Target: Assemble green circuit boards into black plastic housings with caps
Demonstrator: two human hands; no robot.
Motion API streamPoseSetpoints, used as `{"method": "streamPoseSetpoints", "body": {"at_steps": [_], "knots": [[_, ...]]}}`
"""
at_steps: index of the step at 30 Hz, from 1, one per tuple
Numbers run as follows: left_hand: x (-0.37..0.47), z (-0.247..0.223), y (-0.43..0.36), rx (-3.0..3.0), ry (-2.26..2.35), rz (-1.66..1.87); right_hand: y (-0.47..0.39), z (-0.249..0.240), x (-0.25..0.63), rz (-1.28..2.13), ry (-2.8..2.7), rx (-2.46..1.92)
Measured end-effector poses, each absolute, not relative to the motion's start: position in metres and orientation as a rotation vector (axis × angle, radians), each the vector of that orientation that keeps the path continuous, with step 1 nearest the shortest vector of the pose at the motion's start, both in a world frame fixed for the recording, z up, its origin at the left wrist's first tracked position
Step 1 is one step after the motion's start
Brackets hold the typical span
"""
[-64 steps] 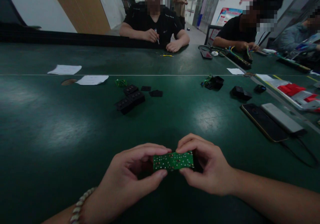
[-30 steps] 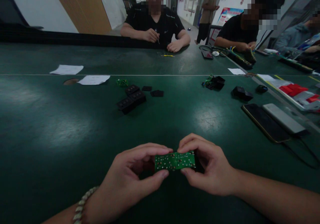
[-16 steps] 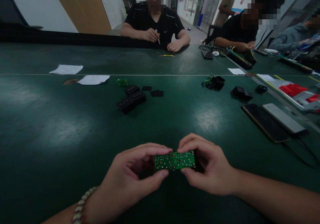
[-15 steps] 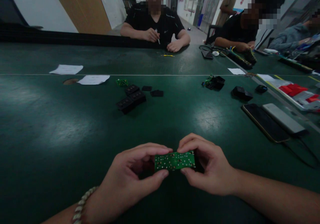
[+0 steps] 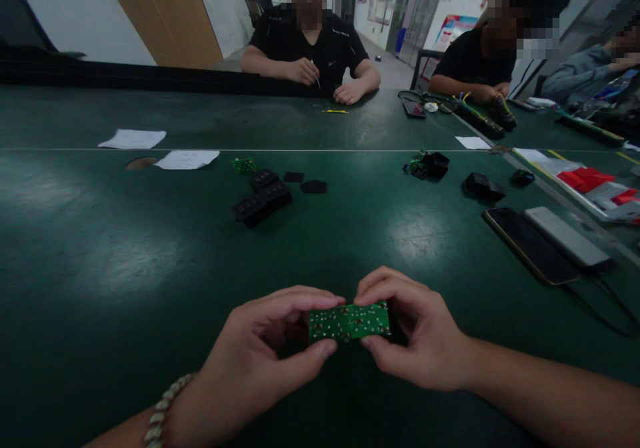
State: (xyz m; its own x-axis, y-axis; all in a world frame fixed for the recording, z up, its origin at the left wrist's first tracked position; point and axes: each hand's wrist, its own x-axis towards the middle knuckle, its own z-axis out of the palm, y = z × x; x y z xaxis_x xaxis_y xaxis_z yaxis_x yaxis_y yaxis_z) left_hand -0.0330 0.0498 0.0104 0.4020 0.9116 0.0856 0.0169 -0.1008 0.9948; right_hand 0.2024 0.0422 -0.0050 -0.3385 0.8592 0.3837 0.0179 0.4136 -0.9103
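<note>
A green circuit board point(image 5: 345, 321) dotted with pale solder points is held level between both hands, low in the head view. My left hand point(image 5: 280, 341), with a beaded bracelet at the wrist, grips its left end between thumb and fingers. At the opposite end, my right hand point(image 5: 413, 328) pinches the board with its thumb below and fingertips on the upper edge. Whatever lies on the board's underside is hidden. Beyond the hands, black plastic housings point(image 5: 265, 198) sit on the dark green table point(image 5: 150, 328), beside a small green board point(image 5: 244, 165) and flat black pieces point(image 5: 314, 187).
At the right lie a dark phone point(image 5: 530, 245) and a silver power bank point(image 5: 567, 237) with a cable. Black parts with wires point(image 5: 429, 166) and another black housing point(image 5: 483, 187) stand farther back. White papers point(image 5: 187, 160) lie left. Several people sit around the table.
My hands and the circuit board have hardly moved. In the background, the standing person at the upper right has gone mostly out of sight behind the seated person.
</note>
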Motion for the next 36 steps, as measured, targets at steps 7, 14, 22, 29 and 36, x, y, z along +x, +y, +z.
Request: {"method": "streamPoseSetpoints", "body": {"at_steps": [7,14,22,29,36], "knots": [[-0.0325,0.0099,0.0513,1.467,0.871,0.948,0.0418,-0.0059,0.2024,1.065,-1.686,-0.776],[-0.0337,0.0089,0.0502,1.463,0.872,0.937,0.0413,-0.0065,0.2029,1.085,-1.678,-0.772],[-0.0348,0.0060,0.0502,1.481,0.898,0.927,0.0414,-0.0084,0.2033,1.093,-1.675,-0.775],[-0.0342,0.0084,0.0502,1.486,0.880,0.934,0.0413,-0.0087,0.2030,1.091,-1.673,-0.772],[-0.0330,0.0091,0.0513,1.484,0.877,0.945,0.0416,-0.0084,0.2032,1.098,-1.675,-0.777]]}}
